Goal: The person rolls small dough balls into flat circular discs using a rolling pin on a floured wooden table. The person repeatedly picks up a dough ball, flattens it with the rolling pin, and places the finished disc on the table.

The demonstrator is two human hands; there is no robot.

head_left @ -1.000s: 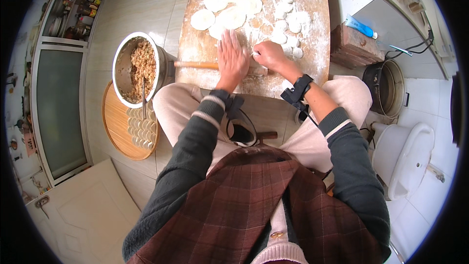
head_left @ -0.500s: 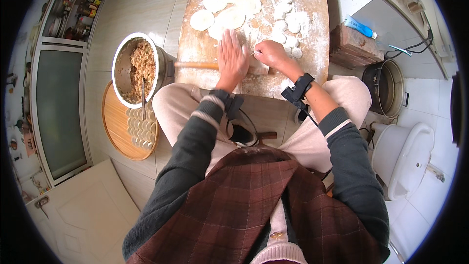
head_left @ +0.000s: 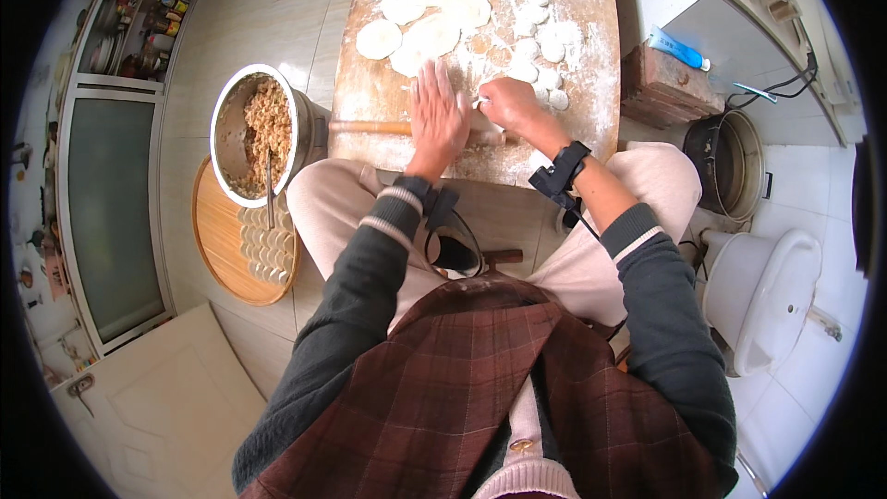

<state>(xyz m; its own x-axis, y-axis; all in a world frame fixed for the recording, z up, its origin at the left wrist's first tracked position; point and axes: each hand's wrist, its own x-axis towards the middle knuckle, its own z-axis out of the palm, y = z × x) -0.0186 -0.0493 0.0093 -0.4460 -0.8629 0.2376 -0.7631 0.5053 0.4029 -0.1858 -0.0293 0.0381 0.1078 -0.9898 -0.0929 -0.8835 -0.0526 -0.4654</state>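
My left hand (head_left: pixel 438 122) lies flat with its fingers stretched out, its palm across the wooden rolling pin (head_left: pixel 371 127). The pin's other end shows to the right of the palm, below my right hand. My right hand (head_left: pixel 514 105) is closed, with a bit of pale dough wrapper (head_left: pixel 479 103) pinched at its fingertips; the hands hide most of that wrapper. Beyond my left fingers lie several rolled-out round wrappers (head_left: pixel 432 37), some overlapping. Small floured dough pieces (head_left: pixel 525 49) are scattered farther right on the floured wooden board (head_left: pixel 591 83).
On the left stands a metal bowl (head_left: pixel 218 143) of minced filling (head_left: pixel 268 125) with a utensil in it. Below it, a round wooden tray (head_left: pixel 217 236) carries rows of dumplings (head_left: pixel 263 245). A blue tube (head_left: pixel 679 48) rests on a brick block (head_left: pixel 679 88) at the right.
My left hand has shifted very slightly toward me on the rolling pin. The pinched dough edge at my right fingertips shows a little differently; little else differs.
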